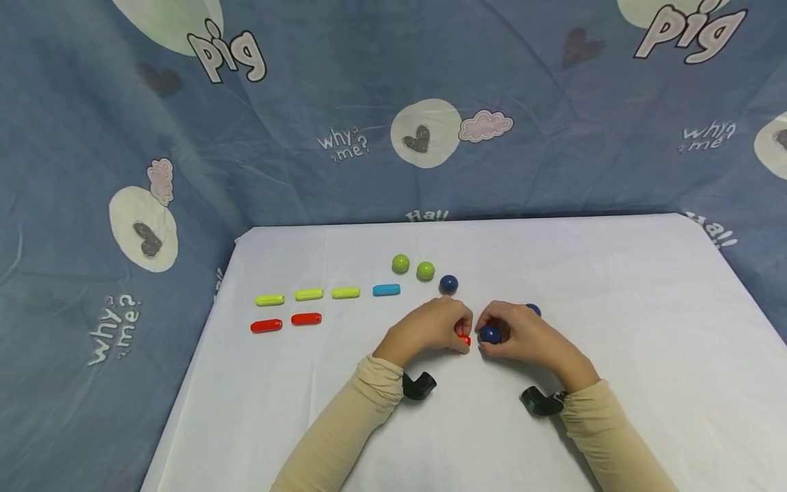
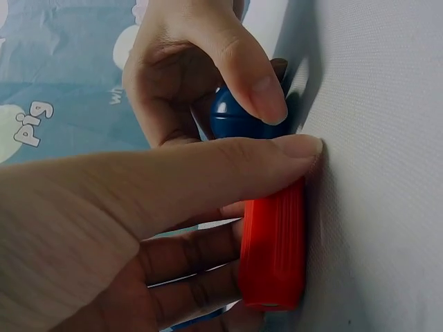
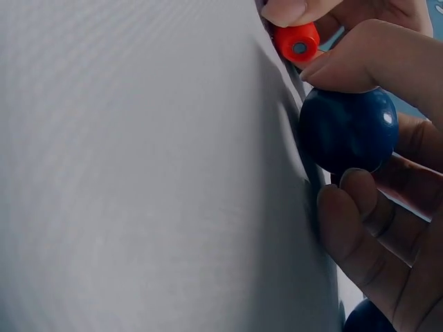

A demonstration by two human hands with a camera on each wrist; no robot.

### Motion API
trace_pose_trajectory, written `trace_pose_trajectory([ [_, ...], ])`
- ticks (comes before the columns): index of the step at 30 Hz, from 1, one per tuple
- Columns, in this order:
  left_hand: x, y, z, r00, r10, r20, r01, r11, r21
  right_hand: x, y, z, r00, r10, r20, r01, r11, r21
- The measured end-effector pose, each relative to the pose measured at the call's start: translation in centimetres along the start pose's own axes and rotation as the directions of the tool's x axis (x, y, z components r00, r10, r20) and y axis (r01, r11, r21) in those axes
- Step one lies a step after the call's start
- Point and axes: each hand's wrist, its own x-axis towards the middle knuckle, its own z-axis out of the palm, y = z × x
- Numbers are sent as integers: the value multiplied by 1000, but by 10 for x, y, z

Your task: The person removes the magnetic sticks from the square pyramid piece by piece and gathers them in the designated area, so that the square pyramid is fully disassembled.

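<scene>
Low over the white table, my left hand point(image 1: 430, 326) pinches a short red rod point(image 1: 465, 340) between thumb and fingers. The rod is ribbed along its side in the left wrist view point(image 2: 273, 252), and a grey disc is set in its end in the right wrist view. Facing it, my right hand point(image 1: 525, 335) grips a glossy dark blue ball point(image 1: 490, 334) with thumb and fingertips. A small gap separates rod and ball in the head view. Just behind the right hand, another dark blue ball point(image 1: 533, 309) is partly hidden.
Two green balls point(image 1: 401, 264) and a dark blue ball point(image 1: 449, 284) lie beyond the hands. To the left are several yellow-green rods point(image 1: 309, 294), a light blue rod point(image 1: 386, 290) and two red rods point(image 1: 306, 318). A patterned blue cloth point(image 1: 369, 184) hangs behind the table point(image 1: 615, 273).
</scene>
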Motion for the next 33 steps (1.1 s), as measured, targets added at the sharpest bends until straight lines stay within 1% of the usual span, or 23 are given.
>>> trace_pose_trajectory([
  [7, -1, 4, -1, 999, -31, 30, 32, 999, -27, 0, 1, 0, 1000, -4, -8, 4, 1000, -6],
  [13, -9, 4, -1, 996, -83, 40, 82, 997, 9, 0, 1, 2, 1000, 5, 4, -5, 1000, 2],
  [15, -12, 3, -1, 996, -83, 39, 83, 996, 22, 0, 1, 2, 1000, 5, 7, -5, 1000, 0],
  [19, -20, -1, -1, 998, -56, 22, 55, 997, 47, 0, 1, 1, 1000, 9, 9, -9, 1000, -2],
  [23, -32, -14, -2, 998, -50, -29, 52, 995, 83, 1, 1, 1, 1000, 19, 14, -19, 1000, -6],
  [27, -51, -31, -7, 990, -68, -121, 80, 992, 93, 1, 1, 1, 999, 26, 20, -25, 1000, -18],
  [30, -66, -47, -11, 975, -94, -203, 111, 991, 76, 0, 1, 1, 1000, 25, 20, -24, 999, -24],
  [33, -81, -63, -17, 951, -131, -281, 153, 986, 59, 0, 0, 1, 1000, 24, 18, -24, 999, -24],
])
